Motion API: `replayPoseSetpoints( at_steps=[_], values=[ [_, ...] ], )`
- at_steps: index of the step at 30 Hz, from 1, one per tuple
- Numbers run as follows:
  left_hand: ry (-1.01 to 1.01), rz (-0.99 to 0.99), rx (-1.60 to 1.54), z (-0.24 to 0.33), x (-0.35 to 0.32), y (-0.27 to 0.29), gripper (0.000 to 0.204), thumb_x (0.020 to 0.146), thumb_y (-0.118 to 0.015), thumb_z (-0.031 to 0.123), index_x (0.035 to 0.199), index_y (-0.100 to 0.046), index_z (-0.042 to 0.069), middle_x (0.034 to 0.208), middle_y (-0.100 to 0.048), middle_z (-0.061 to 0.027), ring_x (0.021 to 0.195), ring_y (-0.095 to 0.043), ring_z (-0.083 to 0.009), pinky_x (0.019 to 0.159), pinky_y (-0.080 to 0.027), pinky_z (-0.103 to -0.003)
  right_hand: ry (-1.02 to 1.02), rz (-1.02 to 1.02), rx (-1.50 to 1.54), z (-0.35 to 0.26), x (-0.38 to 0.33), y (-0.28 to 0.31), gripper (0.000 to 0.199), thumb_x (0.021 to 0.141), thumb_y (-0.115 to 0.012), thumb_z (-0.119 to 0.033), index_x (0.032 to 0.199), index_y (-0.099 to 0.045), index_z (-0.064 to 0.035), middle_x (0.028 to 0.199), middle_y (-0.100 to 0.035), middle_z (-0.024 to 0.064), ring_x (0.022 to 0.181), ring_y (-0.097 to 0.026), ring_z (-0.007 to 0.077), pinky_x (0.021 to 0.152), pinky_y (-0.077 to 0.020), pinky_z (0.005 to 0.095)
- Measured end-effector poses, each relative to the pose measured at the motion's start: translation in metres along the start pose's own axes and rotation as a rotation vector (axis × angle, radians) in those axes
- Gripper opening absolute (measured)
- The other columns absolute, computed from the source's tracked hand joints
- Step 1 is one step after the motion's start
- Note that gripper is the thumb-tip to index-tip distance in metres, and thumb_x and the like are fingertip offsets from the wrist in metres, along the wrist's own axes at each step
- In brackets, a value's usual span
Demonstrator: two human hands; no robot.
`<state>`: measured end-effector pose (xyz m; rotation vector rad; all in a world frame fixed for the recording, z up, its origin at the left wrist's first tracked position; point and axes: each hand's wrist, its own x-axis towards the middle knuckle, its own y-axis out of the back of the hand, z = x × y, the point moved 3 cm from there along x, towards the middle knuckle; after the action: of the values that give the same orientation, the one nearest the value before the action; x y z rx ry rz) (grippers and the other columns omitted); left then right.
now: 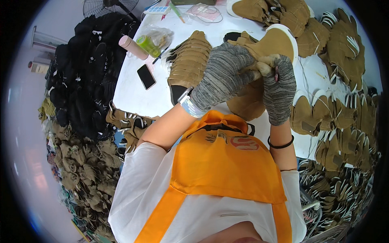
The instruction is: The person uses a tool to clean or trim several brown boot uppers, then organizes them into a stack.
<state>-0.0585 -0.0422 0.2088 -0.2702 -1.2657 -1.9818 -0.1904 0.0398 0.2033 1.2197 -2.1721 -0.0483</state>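
Both my hands wear grey striped knit gloves with bare fingertips. Over the white table, my left hand (227, 73) and my right hand (280, 89) come together on a brown suede shoe upper (274, 43) with a white edge. Their fingers are closed and pinch it at its middle; whatever small thing may lie between the fingertips is hidden. More brown suede (247, 103) hangs below my hands, and I cannot tell if it belongs to the same piece. Left of my left hand lies an overlapping row of brown uppers (189, 60).
On the white table (131, 91) lie a phone (146, 77), a pink bottle (133, 47), a green cup (148, 45) and a pen (160, 55). Brown uppers (306, 113) are piled along the right. Black pieces (85, 81) heap up at left, beside a fan (109, 7).
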Motion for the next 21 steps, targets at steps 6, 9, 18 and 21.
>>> replayPoseSetpoints(
  at_steps=[6,9,18,21],
  values=[
    [-0.039,0.017,0.019,-0.001,-0.003,-0.002,0.029,0.073,-0.077,0.023,0.091,-0.065,0.005,0.082,-0.061,-0.0100,0.081,-0.058,-0.0287,0.075,-0.046,-0.039,0.338,-0.001,-0.452,0.018,-0.003,-0.005,0.024,0.088,-0.062,-0.012,0.109,-0.060,-0.0014,0.096,-0.064,0.0103,0.086,-0.062,0.0201,0.080,-0.0500,0.0292],
    [-0.078,0.057,0.009,-0.002,-0.006,0.001,0.029,0.074,-0.076,0.021,0.094,-0.065,0.004,0.087,-0.060,-0.0096,0.084,-0.057,-0.0279,0.078,-0.046,-0.038,-0.173,0.098,0.121,0.013,0.000,0.006,0.022,0.091,-0.059,-0.015,0.106,-0.060,0.0014,0.091,-0.063,0.0097,0.083,-0.060,0.0185,0.079,-0.0493,0.0282],
    [0.023,0.051,-0.168,-0.011,-0.018,0.008,0.029,0.077,-0.072,0.016,0.102,-0.064,0.004,0.099,-0.058,-0.0111,0.095,-0.053,-0.0283,0.086,-0.043,-0.038,0.186,-0.126,-0.262,-0.018,0.006,0.019,0.012,0.080,-0.066,-0.005,0.092,-0.066,-0.0036,0.085,-0.059,0.0103,0.078,-0.060,0.0246,0.071,-0.0494,0.0315],
    [-0.050,0.057,-0.052,-0.004,-0.013,0.012,0.026,0.075,-0.071,0.020,0.098,-0.068,0.007,0.092,-0.064,-0.0091,0.091,-0.056,-0.0296,0.086,-0.042,-0.041,0.325,-0.141,-0.462,-0.017,0.006,0.022,0.024,0.072,-0.069,-0.005,0.096,-0.065,-0.0069,0.088,-0.058,0.0090,0.077,-0.061,0.0269,0.068,-0.0511,0.0333]
  ],
)
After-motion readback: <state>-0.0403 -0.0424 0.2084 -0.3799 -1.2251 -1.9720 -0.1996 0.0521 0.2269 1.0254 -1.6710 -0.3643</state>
